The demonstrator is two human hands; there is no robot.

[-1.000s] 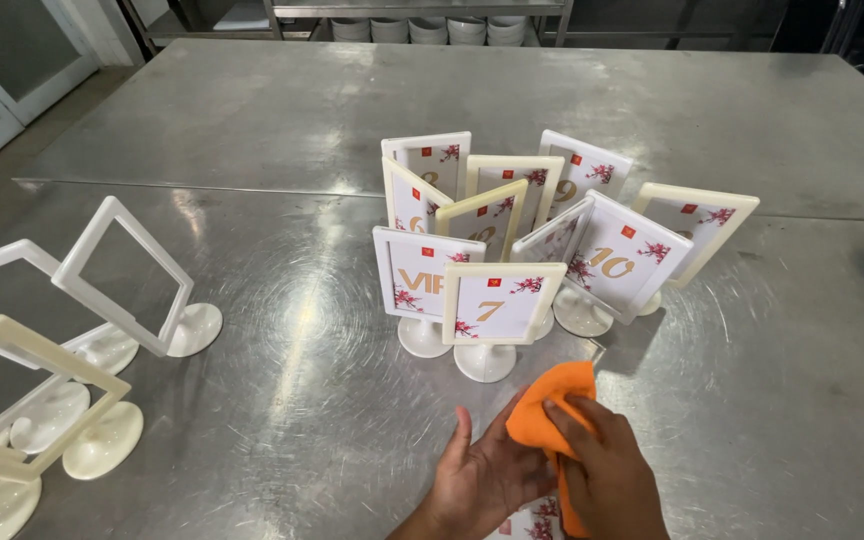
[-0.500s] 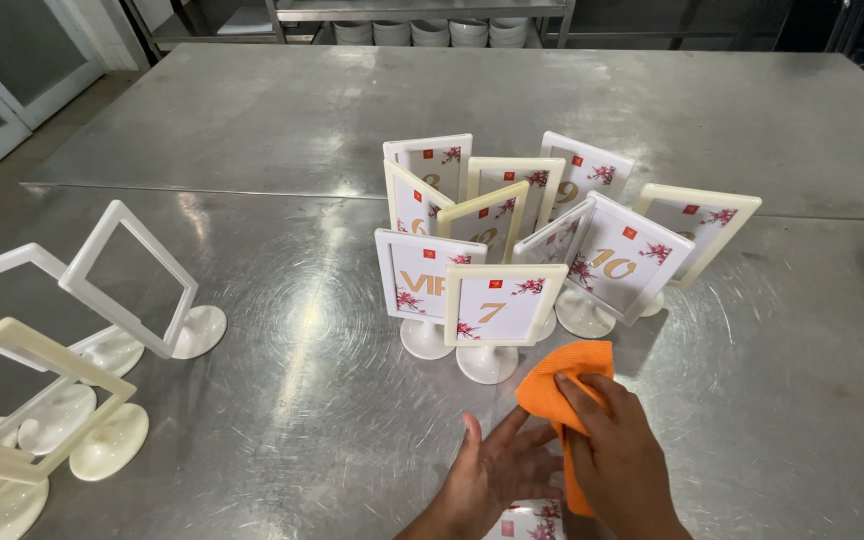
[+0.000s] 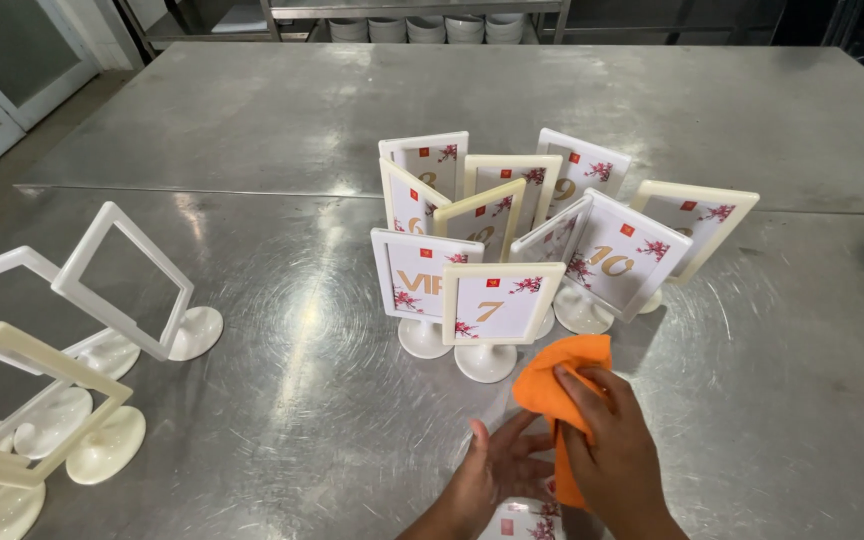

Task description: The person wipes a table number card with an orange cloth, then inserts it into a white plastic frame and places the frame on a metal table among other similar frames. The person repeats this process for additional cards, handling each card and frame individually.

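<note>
Crumpled orange cleaning cloth [image 3: 550,388] sits at near edge of the brushed steel bench [image 3: 252,130], just in front of the cluster of filled sign holders. Right hand [image 3: 607,450] lies on top of cloth, fingers curled down and clamped on it, pressing it onto a flat white card sign with red flower print [image 3: 524,520], only partly visible at bottom edge. Left hand [image 3: 497,470] just left of the cloth, fingers spread apart, flat on the card sign, touching cloth edge; its grip holds nothing. Just behind cloth: cream-framed table number stand on round white foot [image 3: 497,305], upright, nearly touching cloth. Beside it to the left, white-framed stand with gold letters [image 3: 417,275]. Behind these, more numbered stands [image 3: 602,255] packed close, angled different ways. Well apart to the left of cloth: empty white and cream frame stands [image 3: 122,280], several, bunched at bench's left edge. Beyond far bench edge, shelf with stacked white bowls [image 3: 432,25].
</note>
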